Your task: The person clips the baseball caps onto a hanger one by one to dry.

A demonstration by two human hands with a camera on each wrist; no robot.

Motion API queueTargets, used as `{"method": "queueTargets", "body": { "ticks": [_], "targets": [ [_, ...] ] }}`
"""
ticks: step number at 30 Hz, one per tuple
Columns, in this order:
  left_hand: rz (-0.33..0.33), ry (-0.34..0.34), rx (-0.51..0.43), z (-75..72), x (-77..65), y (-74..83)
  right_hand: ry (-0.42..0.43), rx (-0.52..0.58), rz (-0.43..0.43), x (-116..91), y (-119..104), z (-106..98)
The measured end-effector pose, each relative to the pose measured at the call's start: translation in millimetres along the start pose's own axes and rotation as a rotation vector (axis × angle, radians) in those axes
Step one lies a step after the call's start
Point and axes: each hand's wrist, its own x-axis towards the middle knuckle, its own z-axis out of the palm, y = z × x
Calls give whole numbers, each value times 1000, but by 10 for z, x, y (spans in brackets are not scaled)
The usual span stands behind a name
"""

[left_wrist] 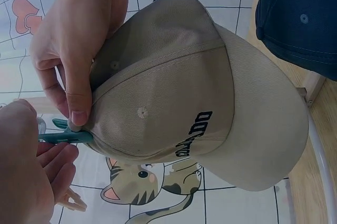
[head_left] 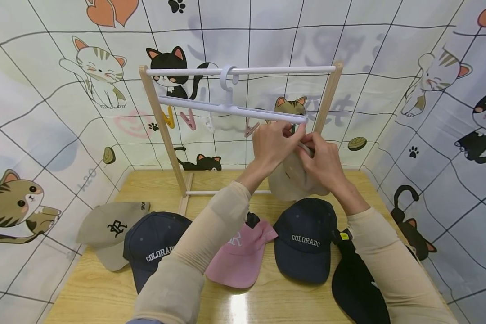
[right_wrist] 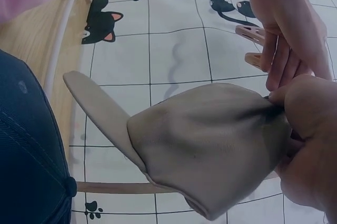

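Observation:
A beige cap (head_left: 295, 177) with dark lettering hangs below the right end of a white hanger (head_left: 263, 112). My right hand (head_left: 321, 162) pinches the cap's crown edge between thumb and fingers, as the left wrist view shows. At that edge sits a green clothespin (left_wrist: 68, 136), its tip against the cap fabric. My left hand (left_wrist: 31, 155) holds this clothespin with its fingers alongside, close under the hanger's end. In the right wrist view the cap (right_wrist: 210, 140) has its brim pointing away from my hands; fingers partly cover the gripped edge.
The hanger hooks onto a white rail (head_left: 287, 70) of a wooden stand (head_left: 166, 135). Yellow (head_left: 169, 118), pink (head_left: 188, 120) and white clothespins hang from it. On the table lie a khaki cap (head_left: 109, 229), navy caps (head_left: 305, 243), a pink cap (head_left: 239, 256) and a black cap (head_left: 356, 283).

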Motion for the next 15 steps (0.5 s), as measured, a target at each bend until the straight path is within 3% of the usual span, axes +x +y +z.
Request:
{"method": "queueTargets", "body": {
  "ticks": [15],
  "targets": [
    [-3,-52,-17,-1,-50,-37,-23,54,29,-14,56,16]
  ]
}}
